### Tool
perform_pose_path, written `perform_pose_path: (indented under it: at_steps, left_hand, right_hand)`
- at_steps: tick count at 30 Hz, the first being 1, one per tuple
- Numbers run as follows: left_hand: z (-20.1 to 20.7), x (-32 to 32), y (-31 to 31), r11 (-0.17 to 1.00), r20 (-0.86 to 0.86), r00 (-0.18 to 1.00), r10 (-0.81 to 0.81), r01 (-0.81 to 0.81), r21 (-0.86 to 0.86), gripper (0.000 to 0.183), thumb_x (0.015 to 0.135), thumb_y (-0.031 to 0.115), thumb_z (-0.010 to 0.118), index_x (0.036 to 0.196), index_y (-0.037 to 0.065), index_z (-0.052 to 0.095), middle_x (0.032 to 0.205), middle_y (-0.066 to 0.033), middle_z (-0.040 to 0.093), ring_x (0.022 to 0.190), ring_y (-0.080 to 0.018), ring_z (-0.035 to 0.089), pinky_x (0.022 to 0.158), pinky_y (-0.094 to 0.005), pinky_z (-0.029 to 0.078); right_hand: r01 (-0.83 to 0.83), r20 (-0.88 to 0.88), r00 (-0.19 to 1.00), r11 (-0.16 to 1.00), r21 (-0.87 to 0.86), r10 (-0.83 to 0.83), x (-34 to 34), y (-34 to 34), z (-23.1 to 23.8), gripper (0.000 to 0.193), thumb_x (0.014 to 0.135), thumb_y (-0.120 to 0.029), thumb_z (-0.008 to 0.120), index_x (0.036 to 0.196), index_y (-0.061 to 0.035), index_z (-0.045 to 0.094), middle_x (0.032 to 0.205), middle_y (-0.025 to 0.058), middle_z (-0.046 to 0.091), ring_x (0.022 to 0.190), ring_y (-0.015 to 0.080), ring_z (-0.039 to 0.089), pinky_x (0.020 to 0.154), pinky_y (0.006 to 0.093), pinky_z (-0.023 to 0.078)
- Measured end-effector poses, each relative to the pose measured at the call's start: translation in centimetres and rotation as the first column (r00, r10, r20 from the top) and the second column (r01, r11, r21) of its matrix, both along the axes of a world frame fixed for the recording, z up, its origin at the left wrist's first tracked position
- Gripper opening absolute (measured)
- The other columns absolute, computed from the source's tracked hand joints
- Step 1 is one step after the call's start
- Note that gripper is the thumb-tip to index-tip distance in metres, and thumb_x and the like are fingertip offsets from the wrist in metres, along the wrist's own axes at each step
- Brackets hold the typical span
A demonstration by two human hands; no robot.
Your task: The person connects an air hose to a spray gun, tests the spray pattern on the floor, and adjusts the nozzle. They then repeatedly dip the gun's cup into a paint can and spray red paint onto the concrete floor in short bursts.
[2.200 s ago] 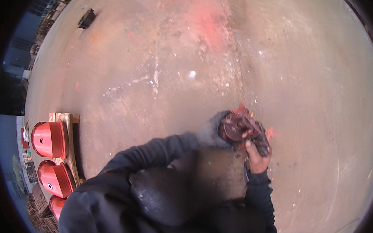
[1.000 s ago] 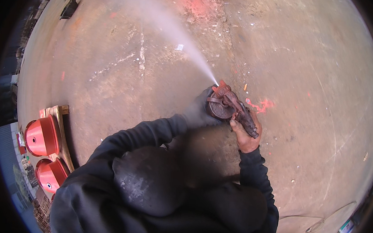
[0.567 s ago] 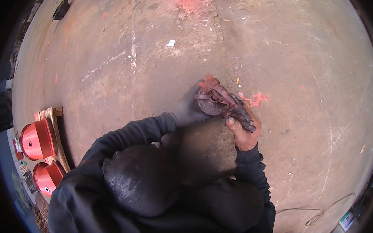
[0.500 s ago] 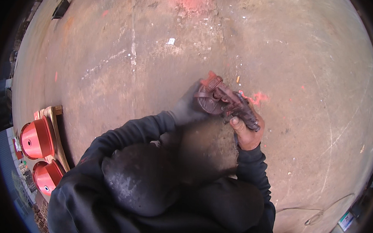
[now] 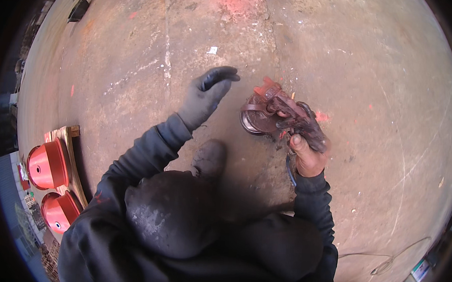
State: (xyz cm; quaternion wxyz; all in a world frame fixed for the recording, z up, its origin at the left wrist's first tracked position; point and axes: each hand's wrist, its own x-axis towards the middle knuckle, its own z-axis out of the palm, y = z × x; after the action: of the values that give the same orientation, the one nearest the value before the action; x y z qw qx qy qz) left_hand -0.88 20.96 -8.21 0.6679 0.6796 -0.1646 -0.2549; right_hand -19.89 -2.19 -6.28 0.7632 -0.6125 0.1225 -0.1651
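Observation:
My right hand is closed around the rear of a paint spray gun, its thumb on the near side. Dark red paint coats the gun, and the horned cap at its front end is brighter red. Under the front sits a round cup with a shiny rim. A thin blue hose shows below my right hand. My left hand, in a dark, dusty glove, is raised to the left of the gun, apart from it and holding nothing. Its fingers are stretched out together.
Two red tub-shaped parts stand by a wooden pallet at the left. My shoe is on the stained concrete floor. A thin hose lies at the lower right. A black object lies far left.
My left hand has left the spray gun's cup and moved left and away from me, its glove now plainly visible. The gun has shifted slightly to the right in my right hand.

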Motion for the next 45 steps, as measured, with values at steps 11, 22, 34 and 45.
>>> perform_pose_path:
  at_steps: [11, 22, 34, 45]
  left_hand:
    - [3.9, -1.8, -1.9, 0.954, 0.077, 0.971, -0.227, 0.206, 0.217, 0.038, 0.111, 0.027, 0.062, 0.124, -0.008, 0.072, 0.124, -0.0135, 0.074, 0.112, -0.0175, 0.068, 0.1, -0.0324, 0.053]
    - [7.5, -2.2, -1.9, 0.911, 0.223, 0.934, -0.277, 0.182, 0.369, 0.025, 0.1, 0.01, 0.067, 0.112, -0.009, 0.075, 0.126, -0.0238, 0.072, 0.117, -0.0288, 0.071, 0.099, -0.0361, 0.055]
    - [17.1, -3.9, -4.6, 0.935, 0.283, 0.92, -0.27, 0.18, 0.306, 0.023, 0.098, 0.012, 0.076, 0.111, -0.007, 0.079, 0.142, -0.0236, 0.066, 0.124, -0.0239, 0.066, 0.104, -0.0362, 0.052]
    - [23.2, -4.0, -10.7, 0.88, 0.506, 0.741, -0.441, 0.246, 0.407, 0.032, 0.103, 0.023, 0.075, 0.12, -0.004, 0.078, 0.117, -0.0159, 0.078, 0.103, -0.0195, 0.075, 0.096, -0.0335, 0.059]
  right_hand:
    - [-0.11, -0.104, 0.991, 0.931, -0.349, 0.078, -0.5, 0.8, -2.7, 0.063, 0.086, -0.04, 0.091, 0.129, 0.0017, 0.072, 0.105, 0.0099, 0.07, 0.096, 0.0213, 0.066, 0.087, 0.0358, 0.053]
    - [-0.047, 0.069, 0.994, 0.892, -0.449, 0.087, -0.3, 1.5, -3.2, 0.061, 0.087, -0.036, 0.089, 0.129, 0.0033, 0.071, 0.105, 0.0128, 0.074, 0.095, 0.027, 0.067, 0.087, 0.0374, 0.053]
    - [0.078, 0.335, 0.934, 0.847, -0.525, 0.121, -0.3, 0.6, 2.0, 0.065, 0.079, -0.018, 0.091, 0.136, 0.0005, 0.065, 0.121, 0.0174, 0.073, 0.104, 0.0355, 0.067, 0.093, 0.0446, 0.055]
    - [0.158, 0.418, 0.908, 0.955, -0.25, -0.041, -2.0, -2.7, 7.7, 0.061, 0.088, -0.02, 0.088, 0.139, 0.0038, 0.064, 0.113, 0.0178, 0.072, 0.09, 0.0239, 0.07, 0.077, 0.0374, 0.057]
